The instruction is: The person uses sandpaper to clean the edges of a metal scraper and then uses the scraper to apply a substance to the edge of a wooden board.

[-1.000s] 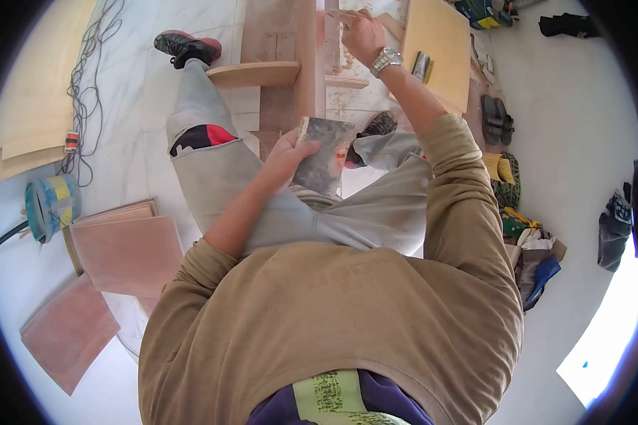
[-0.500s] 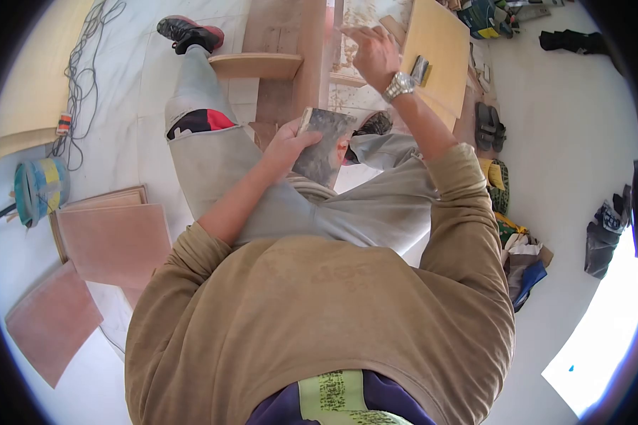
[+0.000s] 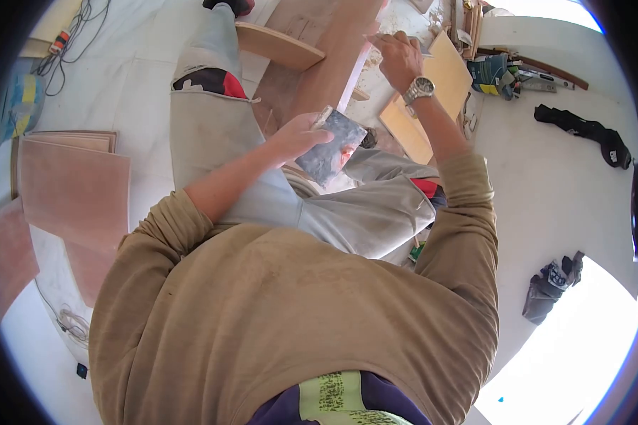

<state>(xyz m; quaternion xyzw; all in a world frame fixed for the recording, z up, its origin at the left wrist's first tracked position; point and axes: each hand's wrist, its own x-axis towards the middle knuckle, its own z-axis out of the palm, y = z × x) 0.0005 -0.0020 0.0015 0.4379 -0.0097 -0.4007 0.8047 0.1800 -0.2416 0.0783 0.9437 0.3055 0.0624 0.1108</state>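
My left hand (image 3: pixel 300 137) grips a flat, grey-stained board (image 3: pixel 326 159), tilted, thumb on top, with a reddish-pink smear of paste near its right edge. My right hand (image 3: pixel 402 62), with a metal watch on the wrist, is closed at the edge of a long reddish-brown wooden panel (image 3: pixel 337 60). Something thin shows at its fingertips, too small to name. A short wooden crosspiece (image 3: pixel 280 46) joins the panel on its left side. The panel lies between my legs, running away from me.
Reddish boards (image 3: pixel 78 180) lean at left, near a blue-and-yellow bucket (image 3: pixel 23 106) and a tangled cable (image 3: pixel 67 49). Light plywood (image 3: pixel 443 78) lies beyond my right hand. Tools and a bag (image 3: pixel 493 74) are at upper right; dark clothing (image 3: pixel 581 131) lies on the floor.
My view has turned, so the panel now slants to the right. My right hand has shifted right along with the panel's edge, fingers more closed. The left hand still holds the stained board.
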